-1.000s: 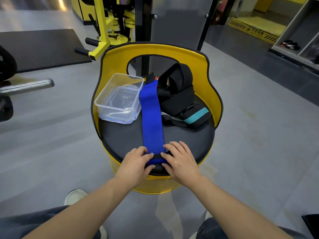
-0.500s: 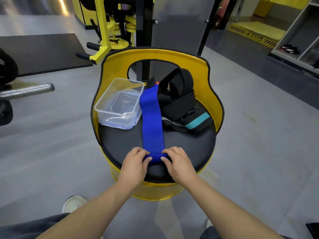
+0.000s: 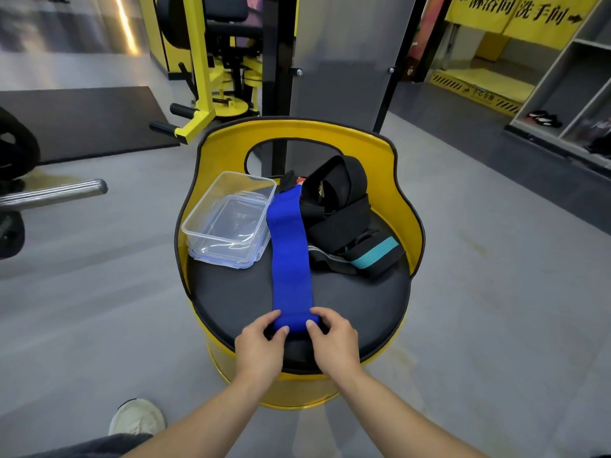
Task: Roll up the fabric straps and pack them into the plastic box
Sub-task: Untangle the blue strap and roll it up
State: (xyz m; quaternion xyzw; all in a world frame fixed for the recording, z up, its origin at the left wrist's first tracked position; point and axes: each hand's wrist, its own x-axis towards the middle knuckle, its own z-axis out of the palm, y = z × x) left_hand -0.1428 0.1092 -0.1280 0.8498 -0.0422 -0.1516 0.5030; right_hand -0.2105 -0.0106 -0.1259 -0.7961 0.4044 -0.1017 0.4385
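Note:
A long blue strap (image 3: 289, 256) lies flat down the middle of the black seat (image 3: 231, 292) of a yellow barrel chair. Its near end is folded over into a small roll. My left hand (image 3: 261, 345) pinches the roll's left side and my right hand (image 3: 334, 342) pinches its right side, thumbs on top. An open clear plastic box (image 3: 228, 219) sits on its lid at the seat's back left. To the right of the blue strap is a heap of black straps (image 3: 337, 206), one with a teal band (image 3: 370, 256).
The chair's yellow backrest (image 3: 297, 133) curves round the far side of the seat. Yellow gym machines (image 3: 205, 77) and a black mat (image 3: 82, 120) stand behind on the grey floor. A metal bar (image 3: 49, 193) juts in at left. My shoe (image 3: 139, 418) is at the lower left.
Both hands went from lying flat on the strap's near end to pinching it, and the end has been turned over into the start of a roll. The camera view tilted up a little.

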